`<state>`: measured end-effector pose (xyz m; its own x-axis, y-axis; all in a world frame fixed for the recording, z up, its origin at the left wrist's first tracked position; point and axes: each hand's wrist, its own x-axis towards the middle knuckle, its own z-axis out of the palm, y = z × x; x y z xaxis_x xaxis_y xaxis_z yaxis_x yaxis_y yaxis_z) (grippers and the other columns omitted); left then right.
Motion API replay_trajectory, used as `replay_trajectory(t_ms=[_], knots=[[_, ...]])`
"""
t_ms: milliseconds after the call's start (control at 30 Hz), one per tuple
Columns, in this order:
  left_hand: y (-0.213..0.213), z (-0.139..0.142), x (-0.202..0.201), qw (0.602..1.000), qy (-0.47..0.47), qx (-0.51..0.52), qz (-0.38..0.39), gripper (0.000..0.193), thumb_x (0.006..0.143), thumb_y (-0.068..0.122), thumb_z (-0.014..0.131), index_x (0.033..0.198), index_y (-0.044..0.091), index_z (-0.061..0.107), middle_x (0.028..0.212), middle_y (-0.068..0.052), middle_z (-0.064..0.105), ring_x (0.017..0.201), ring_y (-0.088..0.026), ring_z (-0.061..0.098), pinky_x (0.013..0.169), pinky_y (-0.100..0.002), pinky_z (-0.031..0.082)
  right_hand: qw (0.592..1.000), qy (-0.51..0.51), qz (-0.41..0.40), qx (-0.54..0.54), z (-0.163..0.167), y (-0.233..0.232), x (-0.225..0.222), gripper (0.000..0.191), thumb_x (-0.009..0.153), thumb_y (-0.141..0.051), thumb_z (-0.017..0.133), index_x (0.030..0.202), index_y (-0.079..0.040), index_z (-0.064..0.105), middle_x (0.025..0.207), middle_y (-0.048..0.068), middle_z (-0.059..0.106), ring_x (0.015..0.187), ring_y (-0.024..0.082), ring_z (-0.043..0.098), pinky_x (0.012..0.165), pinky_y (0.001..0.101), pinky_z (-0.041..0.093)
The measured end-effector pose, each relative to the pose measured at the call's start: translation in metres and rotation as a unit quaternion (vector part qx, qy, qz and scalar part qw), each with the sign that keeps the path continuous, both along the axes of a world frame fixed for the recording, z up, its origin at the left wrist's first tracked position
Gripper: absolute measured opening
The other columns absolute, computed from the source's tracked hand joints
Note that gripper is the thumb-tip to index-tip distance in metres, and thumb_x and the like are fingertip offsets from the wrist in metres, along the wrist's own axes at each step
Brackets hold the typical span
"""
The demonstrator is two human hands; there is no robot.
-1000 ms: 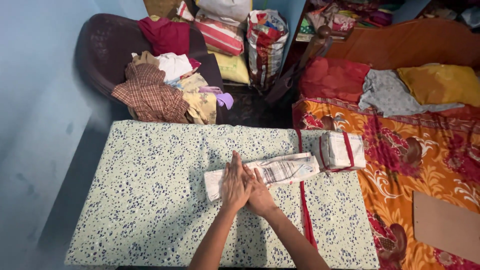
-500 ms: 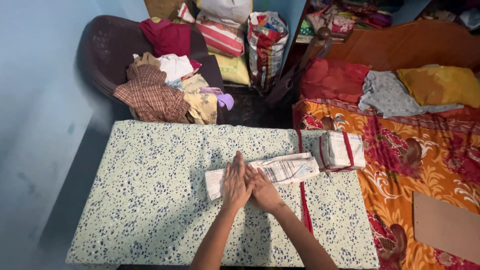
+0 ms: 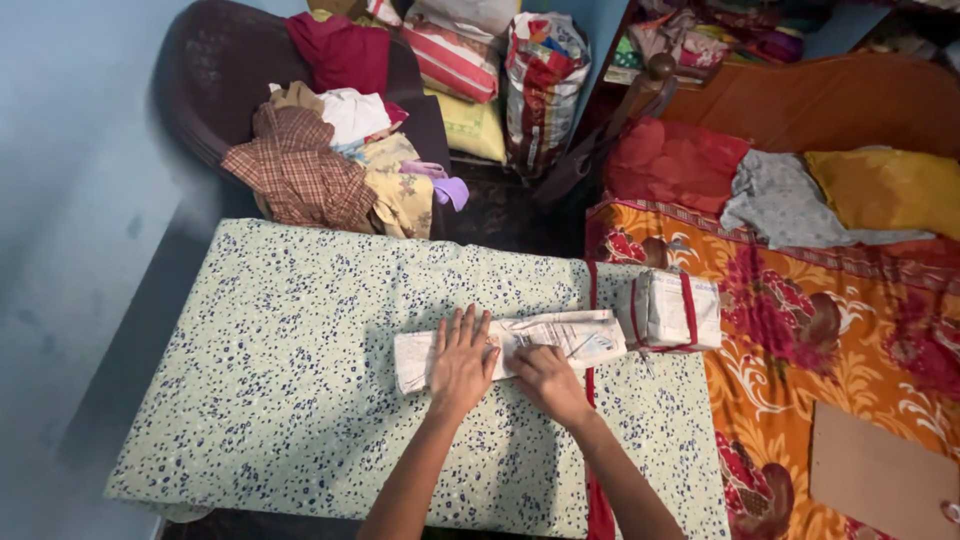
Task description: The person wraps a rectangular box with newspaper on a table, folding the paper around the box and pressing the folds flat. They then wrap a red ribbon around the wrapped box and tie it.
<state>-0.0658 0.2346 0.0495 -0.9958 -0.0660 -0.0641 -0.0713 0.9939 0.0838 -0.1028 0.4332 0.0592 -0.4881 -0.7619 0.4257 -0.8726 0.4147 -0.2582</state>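
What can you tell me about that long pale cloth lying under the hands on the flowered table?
The folded cloth is a long, narrow strip, whitish with faint grey-blue checks, and looks like thin woven fabric. It lies flat across the table's flowered cover, slightly slanted, its right end reaching the red stripe near a folded bundle. The left hand lies spread flat on its left half, palm down. The right hand presses its lower edge near the middle. Its left end sticks out past the fingers, with slightly uneven edges.
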Motion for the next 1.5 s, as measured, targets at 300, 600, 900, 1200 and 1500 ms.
replay_trajectory(t_ms=[300, 600, 900, 1200, 1500], knots=[[0.012, 0.005, -0.003, 1.0, -0.001, 0.024, 0.009, 0.068, 0.104, 0.053, 0.017, 0.162, 0.019, 0.016, 0.169, -0.008, 0.017, 0.156, -0.026, 0.011, 0.126, -0.047, 0.004, 0.997, 0.061, 0.015, 0.036, -0.027, 0.035, -0.033, 0.033, 0.073, -0.004, 0.074, 0.106, -0.007, 0.078, 0.108, 0.007, 0.073, 0.102, 0.022, 0.067, 0.092, 0.0405, 0.053], [0.02, 0.005, -0.009, 1.0, -0.011, -0.002, 0.007, 0.066, 0.104, 0.052, 0.017, 0.162, 0.02, 0.014, 0.168, -0.01, 0.015, 0.155, -0.027, 0.01, 0.126, -0.048, 0.003, 0.995, 0.06, -0.036, 0.069, -0.041, 0.089, -0.065, 0.036, 0.07, 0.0, 0.072, 0.105, -0.008, 0.077, 0.107, 0.007, 0.075, 0.1, 0.022, 0.068, 0.094, 0.0418, 0.053], [0.024, 0.003, -0.01, 0.999, -0.03, 0.001, 0.013, 0.068, 0.104, 0.054, 0.013, 0.163, 0.021, 0.01, 0.169, -0.008, 0.012, 0.156, -0.025, 0.008, 0.126, -0.047, 0.002, 0.986, 0.027, -0.101, 0.129, -0.04, 0.134, -0.092, 0.036, 0.07, -0.001, 0.067, 0.104, -0.011, 0.077, 0.107, 0.009, 0.072, 0.102, 0.027, 0.068, 0.094, 0.0422, 0.053], [0.03, -0.009, -0.008, 1.0, -0.002, -0.01, 0.017, 0.067, 0.103, 0.054, 0.013, 0.162, 0.021, 0.014, 0.168, -0.007, 0.015, 0.156, -0.025, 0.009, 0.126, -0.047, 0.003, 0.918, 0.035, -0.232, 0.321, -0.007, 0.093, -0.075, 0.037, 0.076, -0.008, 0.065, 0.112, -0.006, 0.071, 0.111, 0.012, 0.071, 0.106, 0.025, 0.068, 0.094, 0.0433, 0.053], [0.036, -0.009, -0.004, 1.0, 0.01, -0.012, 0.02, 0.066, 0.104, 0.052, 0.016, 0.162, 0.022, 0.015, 0.168, -0.009, 0.018, 0.155, -0.026, 0.012, 0.126, -0.048, 0.004, 0.947, -0.201, 0.008, 0.25, -0.001, 0.014, -0.028, 0.081, 0.102, -0.061, 0.012, 0.162, -0.005, 0.009, 0.169, 0.012, 0.008, 0.157, 0.025, 0.002, 0.125, 0.0524, -0.005]])
